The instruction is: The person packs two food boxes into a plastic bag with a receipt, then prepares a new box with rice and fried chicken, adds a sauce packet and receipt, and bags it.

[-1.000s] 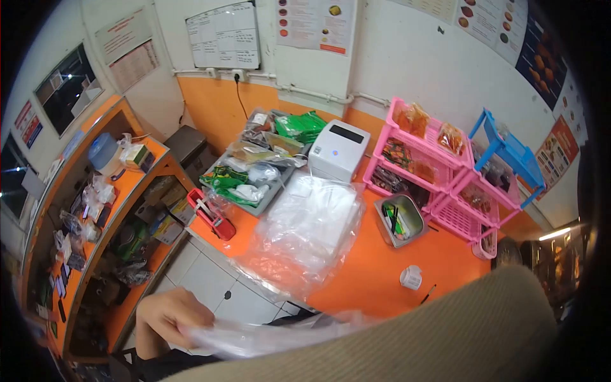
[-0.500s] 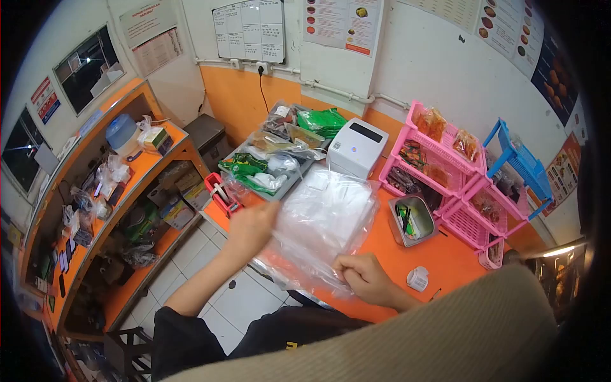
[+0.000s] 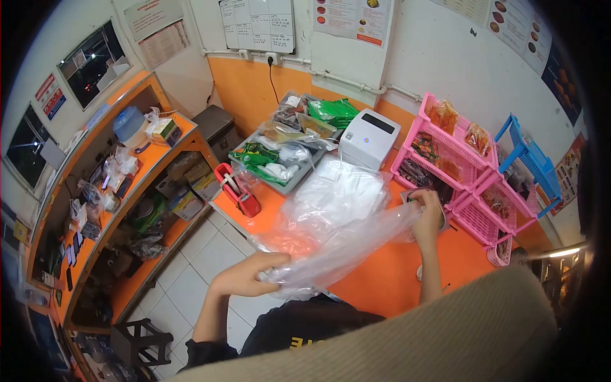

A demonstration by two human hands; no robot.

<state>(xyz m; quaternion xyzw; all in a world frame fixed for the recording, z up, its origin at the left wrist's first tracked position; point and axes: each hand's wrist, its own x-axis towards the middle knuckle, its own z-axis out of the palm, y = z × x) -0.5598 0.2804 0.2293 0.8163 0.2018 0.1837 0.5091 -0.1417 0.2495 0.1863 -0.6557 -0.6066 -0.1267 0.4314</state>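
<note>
A sheet of clear plastic, seemingly a bag, stretches between my two hands above the orange table. My left hand grips its near left end, fingers wrapped round it, close to the table's front edge. With fingers closed, my right hand pinches the far right end, beside the metal container, which it partly hides. Behind the stretched plastic lies a stack of clear plastic bags. The white label printer stands just behind this stack.
A red tape dispenser stands at the table's left. Behind it is a grey tray of green and clear packets. Pink baskets and a blue rack are on the right. A dark stool is on the floor, lower left.
My right hand has moved up and right, drawing the plastic out taut. My left hand has come down towards the table's front edge. The view has shifted slightly.
</note>
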